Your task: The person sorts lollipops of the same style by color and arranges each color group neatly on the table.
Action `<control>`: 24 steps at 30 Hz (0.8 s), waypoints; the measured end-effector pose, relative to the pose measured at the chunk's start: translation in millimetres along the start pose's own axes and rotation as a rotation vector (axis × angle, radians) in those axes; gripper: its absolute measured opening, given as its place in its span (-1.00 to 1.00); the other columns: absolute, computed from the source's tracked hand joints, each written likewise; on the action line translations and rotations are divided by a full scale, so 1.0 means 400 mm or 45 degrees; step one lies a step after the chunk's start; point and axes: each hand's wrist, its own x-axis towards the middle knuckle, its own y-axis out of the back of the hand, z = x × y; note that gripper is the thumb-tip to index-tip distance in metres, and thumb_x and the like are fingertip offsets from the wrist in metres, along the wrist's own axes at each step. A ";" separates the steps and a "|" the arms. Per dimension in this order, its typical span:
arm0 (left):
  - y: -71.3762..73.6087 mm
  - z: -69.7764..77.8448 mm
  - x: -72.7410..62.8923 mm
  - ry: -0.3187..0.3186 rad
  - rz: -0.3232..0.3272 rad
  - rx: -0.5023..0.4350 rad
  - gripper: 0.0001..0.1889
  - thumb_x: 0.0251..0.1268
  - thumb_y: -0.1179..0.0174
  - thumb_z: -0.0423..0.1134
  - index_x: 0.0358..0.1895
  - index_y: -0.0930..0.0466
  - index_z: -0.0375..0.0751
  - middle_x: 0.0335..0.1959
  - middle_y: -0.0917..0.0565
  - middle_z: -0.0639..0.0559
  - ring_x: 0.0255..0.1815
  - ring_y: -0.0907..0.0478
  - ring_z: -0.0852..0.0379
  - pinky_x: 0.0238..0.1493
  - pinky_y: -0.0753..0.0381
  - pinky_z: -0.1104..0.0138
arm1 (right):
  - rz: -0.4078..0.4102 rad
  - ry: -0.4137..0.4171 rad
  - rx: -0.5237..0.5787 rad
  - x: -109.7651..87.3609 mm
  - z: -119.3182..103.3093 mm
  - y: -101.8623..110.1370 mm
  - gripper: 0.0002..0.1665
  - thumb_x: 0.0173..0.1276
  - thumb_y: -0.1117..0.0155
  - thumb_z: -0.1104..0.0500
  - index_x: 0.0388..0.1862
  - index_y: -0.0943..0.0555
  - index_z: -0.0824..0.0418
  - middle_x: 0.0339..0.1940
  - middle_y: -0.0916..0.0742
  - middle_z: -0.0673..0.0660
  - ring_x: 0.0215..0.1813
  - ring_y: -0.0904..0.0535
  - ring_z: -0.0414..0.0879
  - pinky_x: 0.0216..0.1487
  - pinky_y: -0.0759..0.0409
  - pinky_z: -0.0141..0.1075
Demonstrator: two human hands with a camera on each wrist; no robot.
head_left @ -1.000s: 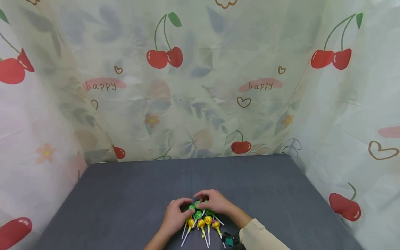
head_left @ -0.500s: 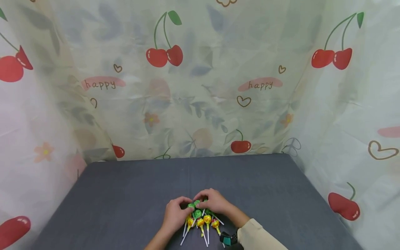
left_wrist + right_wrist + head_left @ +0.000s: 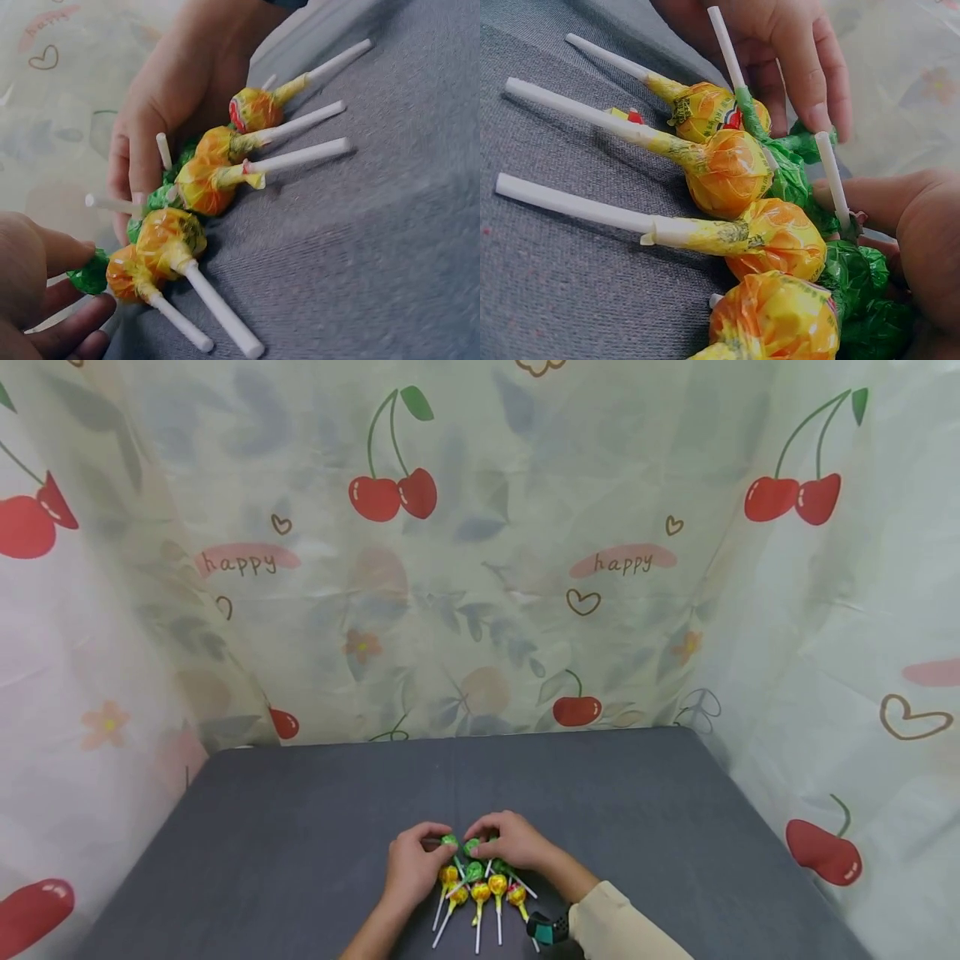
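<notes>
The mark for every place here is the middle green lollipop (image 3: 475, 872), its stick pointing toward the near left. Well to its left hangs the patterned curtain (image 3: 108, 647), printed with cherries and hearts, which also runs behind the mark and on to its right. Also left of the mark spreads the dark grey table (image 3: 315, 827), which reaches beyond and under it.

Nearer on the left is the left hand (image 3: 408, 867), thumb and fingertips pinching the left green lollipop (image 3: 449, 841), which sits to the far left of the mark with its stick slanting toward it. Two yellow lollipops (image 3: 447, 875) lie beside the mark on its left and near left, sticks toward the person.

Just beyond the mark is the upper green lollipop (image 3: 472, 848), pinched between thumb and forefinger of the right hand (image 3: 517, 843); how its remaining fingers lie I cannot fully tell. Three more yellow lollipops (image 3: 497, 885) run from just nearer than the mark out to its near right, and the right green lollipop (image 3: 501, 866) is beside it. Farther right are a black device (image 3: 546, 930) and a cream sleeve (image 3: 626, 927)
</notes>
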 end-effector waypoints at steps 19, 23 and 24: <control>0.055 -0.065 0.105 -0.089 0.151 -0.065 -0.75 0.08 -0.44 -0.32 -0.12 -0.74 -0.14 -0.39 -0.70 -0.02 -0.49 -0.57 0.19 -0.49 -0.48 0.38 | 0.027 0.021 -0.022 -0.002 0.002 -0.002 -0.81 0.24 -0.43 0.18 -0.16 -0.74 0.16 -0.44 -0.65 -0.07 -0.40 -0.50 -0.21 -0.36 -0.46 -0.34; 0.084 -0.079 0.128 -0.049 0.105 -0.071 -0.72 0.08 -0.44 -0.36 -0.09 -0.73 -0.15 -0.39 -0.70 -0.03 -0.44 -0.59 0.15 -0.47 -0.49 0.37 | 0.023 0.007 -0.019 -0.005 -0.003 -0.003 -0.81 0.25 -0.42 0.17 -0.15 -0.74 0.16 -0.43 -0.65 -0.08 -0.39 -0.50 -0.22 -0.35 -0.47 -0.34; 0.092 -0.084 0.134 -0.042 0.093 -0.071 -0.72 0.08 -0.44 -0.36 -0.09 -0.73 -0.15 -0.37 -0.70 -0.03 -0.43 -0.60 0.15 -0.47 -0.49 0.37 | 0.022 0.006 -0.022 -0.006 -0.002 -0.004 -0.81 0.25 -0.42 0.17 -0.15 -0.74 0.15 -0.43 -0.65 -0.09 -0.39 -0.50 -0.22 -0.35 -0.47 -0.34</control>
